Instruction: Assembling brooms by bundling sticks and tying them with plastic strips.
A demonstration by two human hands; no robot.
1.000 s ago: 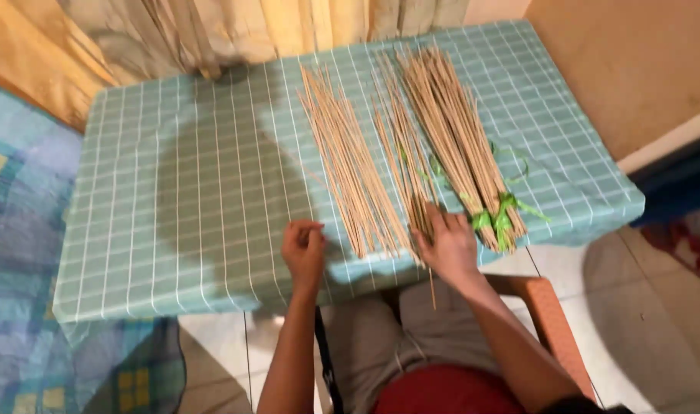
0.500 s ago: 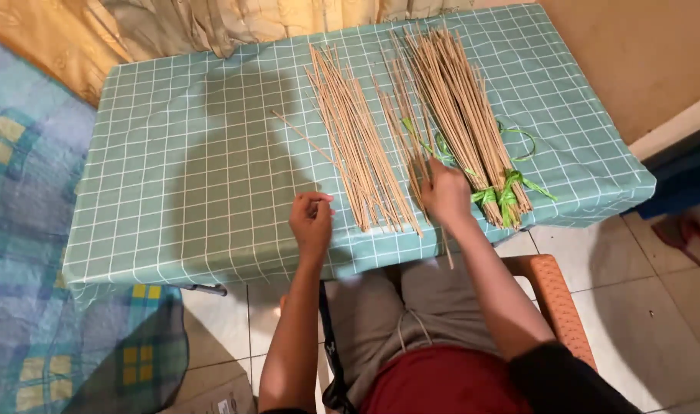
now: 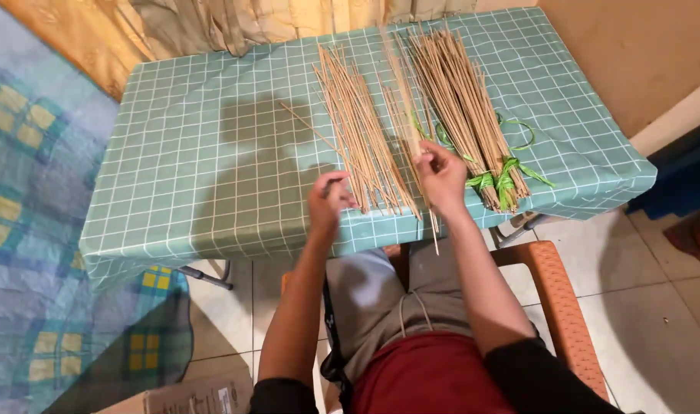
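Observation:
Thin pale sticks lie in groups on a table with a teal checked cloth (image 3: pixel 212 169). A loose row of sticks (image 3: pixel 358 130) runs down the middle. To its right lies a thicker bundle (image 3: pixel 461 107) tied with green strips (image 3: pixel 503 178) at the near end. My right hand (image 3: pixel 440 178) is closed on a few sticks (image 3: pixel 405 115) lifted between the row and the bundle; one stick end pokes past the table's front edge. My left hand (image 3: pixel 328 201) hovers at the near end of the loose row, fingers curled, nothing clearly in it.
One single stick (image 3: pixel 308 126) lies apart, left of the row. Curtains (image 3: pixel 235 23) hang behind the table. An orange plastic chair (image 3: pixel 557 299) stands under me on a tiled floor. A blue patterned cloth (image 3: pixel 28 215) covers the left side. A cardboard box (image 3: pixel 189 397) is at the bottom.
My right hand has lifted a few sticks off the table and moved slightly away from the edge. My left hand has risen a little. The view has shifted so the table sits further right.

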